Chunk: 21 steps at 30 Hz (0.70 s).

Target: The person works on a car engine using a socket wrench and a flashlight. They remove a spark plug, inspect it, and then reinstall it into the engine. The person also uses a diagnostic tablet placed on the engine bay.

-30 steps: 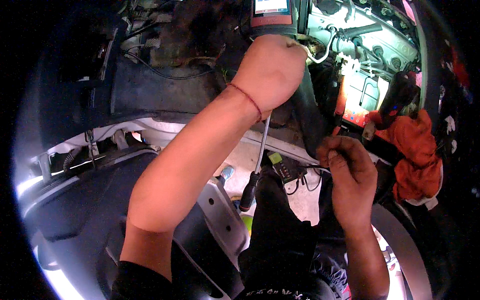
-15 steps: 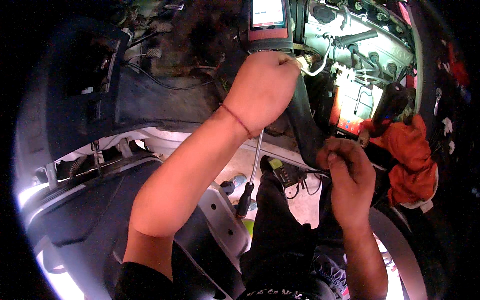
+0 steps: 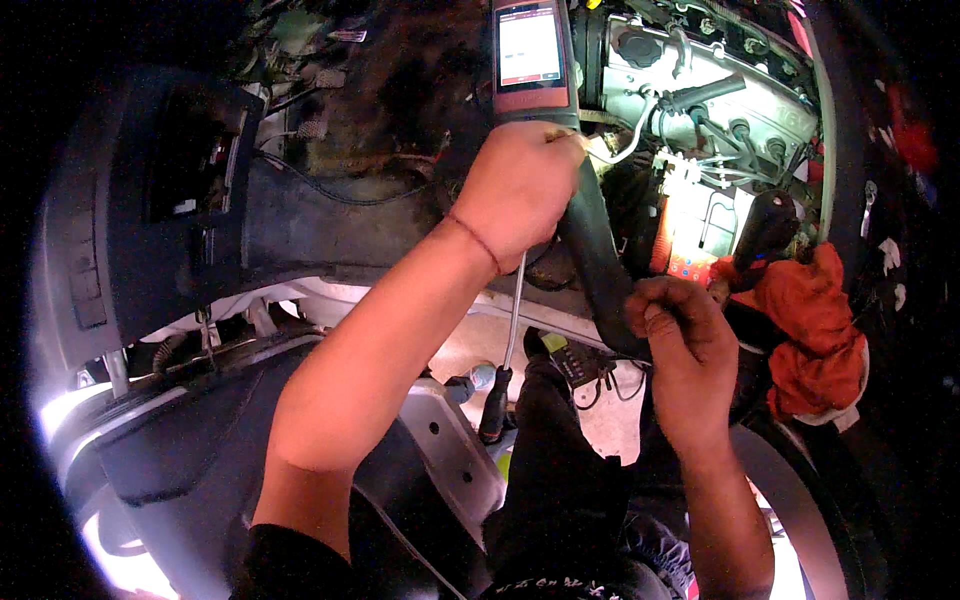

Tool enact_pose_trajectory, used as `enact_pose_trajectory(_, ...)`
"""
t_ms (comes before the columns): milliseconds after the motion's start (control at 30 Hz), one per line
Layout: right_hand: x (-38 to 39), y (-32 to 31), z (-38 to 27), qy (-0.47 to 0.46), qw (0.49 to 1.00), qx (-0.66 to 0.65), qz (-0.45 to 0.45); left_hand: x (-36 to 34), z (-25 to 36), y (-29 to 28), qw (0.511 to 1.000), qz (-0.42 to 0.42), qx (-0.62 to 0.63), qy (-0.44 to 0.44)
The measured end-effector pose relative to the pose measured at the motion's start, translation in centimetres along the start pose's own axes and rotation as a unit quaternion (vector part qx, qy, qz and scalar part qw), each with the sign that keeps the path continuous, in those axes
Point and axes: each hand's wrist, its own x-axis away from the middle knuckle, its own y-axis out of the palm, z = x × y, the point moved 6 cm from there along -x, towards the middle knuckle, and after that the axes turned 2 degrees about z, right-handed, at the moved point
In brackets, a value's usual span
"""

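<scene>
My left hand point(image 3: 525, 190), a cord round its wrist, is closed just below a handheld device point(image 3: 535, 95) with a lit screen and red lower edge. A screwdriver point(image 3: 494, 405) with a black handle hangs under this fist; its metal shaft runs up behind the wrist, apparently into the grip. The curled fingers are mostly hidden. My right hand point(image 3: 690, 340) is closed in a pinch, lower and to the right, in front of the engine bay. Whatever lies between its fingertips is too small to make out. Beyond it a lit screen with a red lower part point(image 3: 695, 235) leans by the engine.
A brightly lit engine point(image 3: 715, 110) with hoses and cables fills the upper right. Orange-red cloth point(image 3: 815, 330) hangs at the right. Dark vehicle panels point(image 3: 190, 440) spread across the left. On the floor, by my legs, lies a dark boxy thing point(image 3: 580, 365) with a yellow-green patch and cords.
My left hand sits slightly lower and further left in view, the screwdriver still beneath it. The right hand has shifted slightly left, its pinch kept. The surroundings have shifted a little too.
</scene>
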Motion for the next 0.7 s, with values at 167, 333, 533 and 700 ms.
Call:
enact_pose_trajectory(167,-0.6,-0.1,-0.8,0.017,1.0,0.012,0.012,0.6,0.3,-0.5,0.999,0.006,-0.024,-0.027)
enact_pose_trajectory(333,-2.0,0.6,-2.3,-0.055,0.998,0.023,0.004,1.5,1.5,-0.9,0.999,0.008,-0.024,-0.032)
enact_pose_trajectory(533,-8.4,0.9,-2.8,-0.141,0.978,0.008,0.156,5.4,2.6,-1.8,0.995,0.023,0.039,-0.084)
enact_pose_trajectory(700,-22.9,2.4,2.8,0.16,0.919,-0.217,0.288,12.3,5.4,-3.5,0.992,0.062,0.076,-0.079)
